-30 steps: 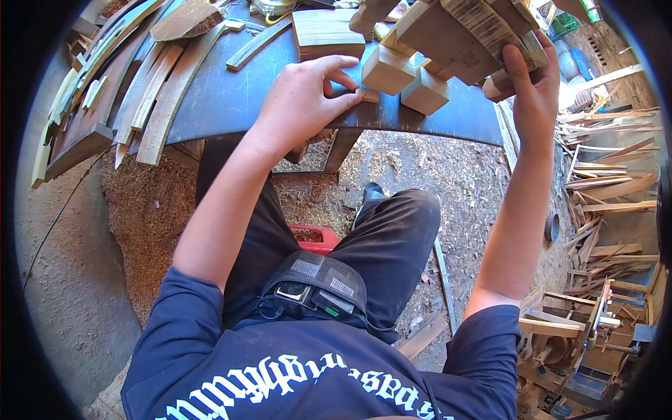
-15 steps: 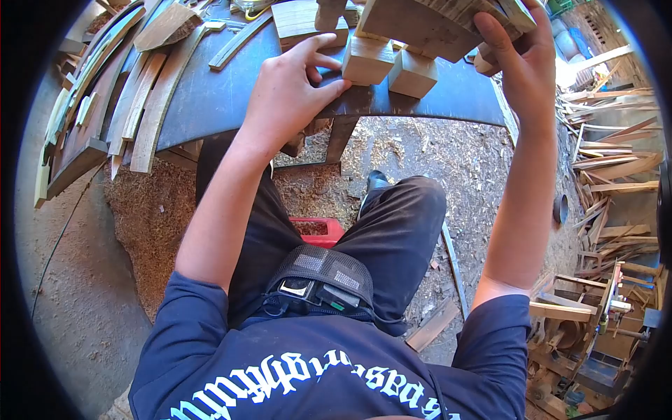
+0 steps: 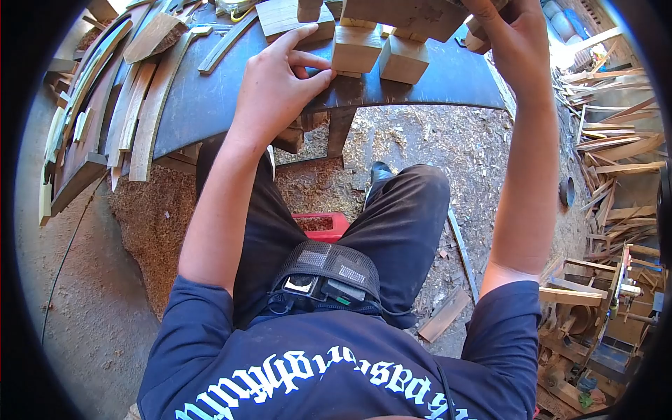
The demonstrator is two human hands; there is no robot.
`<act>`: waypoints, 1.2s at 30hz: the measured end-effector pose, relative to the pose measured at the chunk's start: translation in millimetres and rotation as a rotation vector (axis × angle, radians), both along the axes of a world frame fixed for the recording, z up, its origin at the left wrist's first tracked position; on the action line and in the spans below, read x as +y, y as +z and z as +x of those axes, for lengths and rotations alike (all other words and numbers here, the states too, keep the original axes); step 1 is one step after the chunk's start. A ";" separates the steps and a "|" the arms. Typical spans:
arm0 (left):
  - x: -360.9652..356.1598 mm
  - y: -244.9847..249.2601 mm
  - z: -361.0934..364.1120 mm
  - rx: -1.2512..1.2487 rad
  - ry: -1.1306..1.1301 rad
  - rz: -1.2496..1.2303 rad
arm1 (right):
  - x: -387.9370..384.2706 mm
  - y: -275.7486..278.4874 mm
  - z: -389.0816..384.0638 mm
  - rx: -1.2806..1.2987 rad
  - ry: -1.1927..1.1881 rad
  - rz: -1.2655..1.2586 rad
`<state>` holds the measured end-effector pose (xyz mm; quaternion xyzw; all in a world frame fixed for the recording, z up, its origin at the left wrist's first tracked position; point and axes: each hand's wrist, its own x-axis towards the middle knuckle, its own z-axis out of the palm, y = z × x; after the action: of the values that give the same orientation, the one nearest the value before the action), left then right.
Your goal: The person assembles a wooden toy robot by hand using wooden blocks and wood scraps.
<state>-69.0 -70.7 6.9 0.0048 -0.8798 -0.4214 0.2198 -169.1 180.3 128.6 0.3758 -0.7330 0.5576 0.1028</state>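
My left hand [image 3: 278, 85] rests over the dark workbench [image 3: 210, 98] with index finger stretched out and the other fingers partly curled. Its thumb tip reaches the lower left edge of a pale wooden block [image 3: 356, 50]. A second wooden block [image 3: 404, 60] stands just to the right. Above both blocks lies a large piece of wood [image 3: 413, 17], cut off by the top of the view. At its right end my right hand [image 3: 516, 43] grips the wood, thumb on the near side; most of the fingers are hidden.
Another wooden block [image 3: 294, 22] lies beyond my left hand. Long wooden strips [image 3: 155, 105] and a wood chunk [image 3: 155, 38] cover the bench's left side. A red container [image 3: 322, 225] sits between my legs. Wood offcuts [image 3: 623, 147] and a machine [image 3: 609, 315] are at the right.
The view has shifted slightly, so the bench and blocks sit higher and further left. The large piece of wood and my right hand appear higher; my left hand stays beside the block.
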 end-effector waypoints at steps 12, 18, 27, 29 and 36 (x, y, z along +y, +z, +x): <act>-3.2 -2.3 4.0 -0.008 -0.019 0.025 | -3.7 -3.0 10.2 0.021 -0.092 -0.007; -2.0 -2.1 4.6 -0.015 -0.004 0.004 | 2.0 -0.8 11.6 0.015 -0.046 0.004; -0.7 -2.9 4.2 0.005 -0.003 -0.008 | 6.6 1.6 8.3 0.028 -0.014 0.024; -1.1 -2.5 4.3 0.007 -0.004 -0.007 | 2.6 1.0 9.6 0.036 -0.060 0.025; -0.6 -2.3 3.5 0.005 -0.002 -0.016 | -2.6 0.3 19.6 0.052 -0.117 0.033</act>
<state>-65.5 -71.3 4.6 0.0011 -0.8827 -0.4144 0.2216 -149.5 177.7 128.9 0.3483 -0.7600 0.5283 0.1482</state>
